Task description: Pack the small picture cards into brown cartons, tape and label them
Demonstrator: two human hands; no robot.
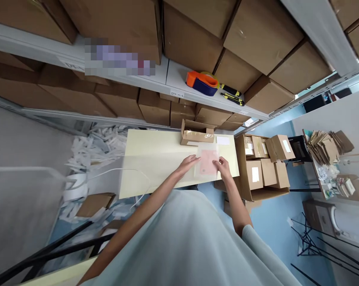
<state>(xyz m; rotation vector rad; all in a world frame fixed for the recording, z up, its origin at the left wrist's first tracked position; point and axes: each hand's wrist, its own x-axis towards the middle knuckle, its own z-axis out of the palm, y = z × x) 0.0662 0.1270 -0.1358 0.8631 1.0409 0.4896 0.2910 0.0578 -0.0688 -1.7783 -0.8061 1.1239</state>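
Two hands on pouch (207, 166): left hand (188, 163) fingers flat, right hand (224, 167) grip unclear. Risk: slick film slides off nearby tabletop (155, 159) edge.

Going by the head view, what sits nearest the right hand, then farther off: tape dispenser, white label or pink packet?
From the right hand:
1. The pink packet, touching it, to its left.
2. The white label, just beyond, on the table.
3. The tape dispenser, farthest, on the shelf.
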